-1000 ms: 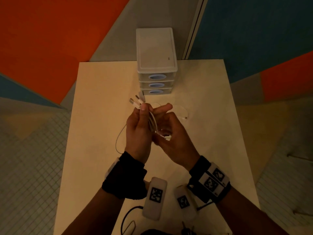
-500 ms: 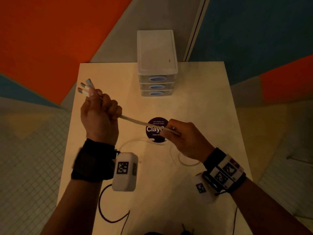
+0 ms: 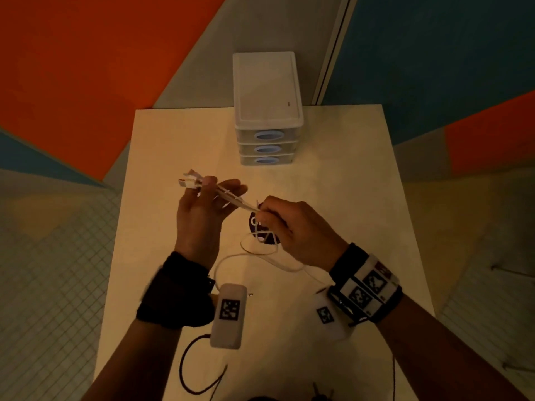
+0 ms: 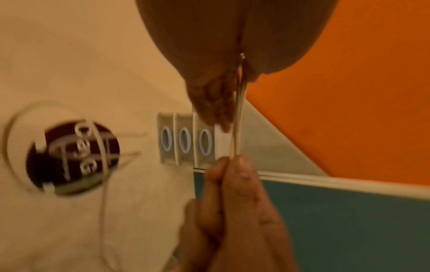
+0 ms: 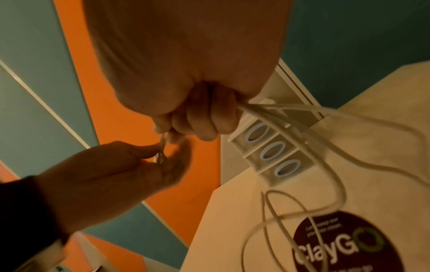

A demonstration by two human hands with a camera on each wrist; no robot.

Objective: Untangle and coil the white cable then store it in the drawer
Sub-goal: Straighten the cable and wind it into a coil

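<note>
The white cable [image 3: 235, 201] runs as several strands between my two hands above the table. My left hand [image 3: 207, 188] pinches the bundled connector ends [image 3: 188, 180], which stick out to the upper left. To its right, my right hand [image 3: 262, 213] grips the strands in curled fingers. Slack cable loops [image 3: 260, 251] lie on the table under the right hand and trail toward my wrists. In the right wrist view the cable [image 5: 286, 125] leaves the right hand [image 5: 197, 125] toward the table. The white three-drawer unit [image 3: 266, 134] stands at the table's far edge, all drawers closed.
A round dark sticker [image 3: 254, 224] lies on the cream table [image 3: 333, 198] beneath the right hand. Black cords [image 3: 185, 369] from the wrist cameras hang at the near edge. Coloured wall panels and tiled floor surround the table.
My left hand has swung back from the far left toward the centre, so the stretch of cable between the hands is shorter. The right hand has risen slightly, and more slack lies on the table.
</note>
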